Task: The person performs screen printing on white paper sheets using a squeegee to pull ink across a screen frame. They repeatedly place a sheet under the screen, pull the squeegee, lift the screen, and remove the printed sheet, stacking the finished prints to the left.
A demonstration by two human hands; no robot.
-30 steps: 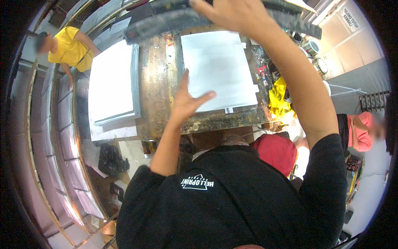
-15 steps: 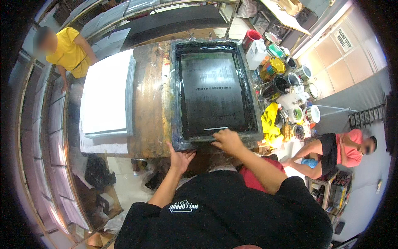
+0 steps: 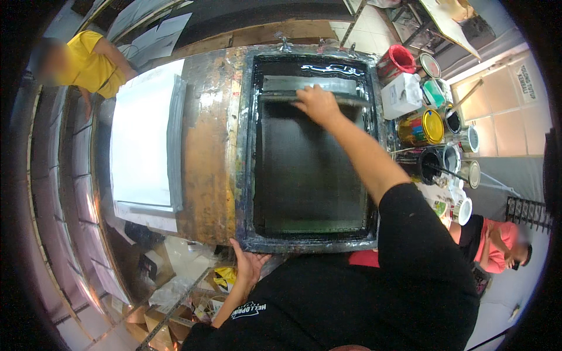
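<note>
A screen-printing frame point(image 3: 246, 175) lies on the worktable, its mesh point(image 3: 310, 169) coated dark, with wet black ink point(image 3: 328, 69) along the far end. My right hand point(image 3: 319, 107) grips a squeegee point(image 3: 345, 100) that lies crosswise over the far part of the mesh; a paler strip shows just beyond it. At the frame's near left corner is my left hand point(image 3: 250, 264), thumb raised and fingers stretched out against the near edge, partly hidden under it. It holds no tool.
Stacked white sheets point(image 3: 143, 140) lie left of the frame on the stained wooden table point(image 3: 205, 146). Paint cans point(image 3: 432, 126) and a white jug point(image 3: 401, 96) crowd the right side. A person in yellow point(image 3: 96, 61) stands far left; another in pink point(image 3: 497, 243) sits at right.
My right hand has moved from the frame's near edge to its far end, and now holds the squeegee there. The left hand stays at the near left corner. The view has shifted.
</note>
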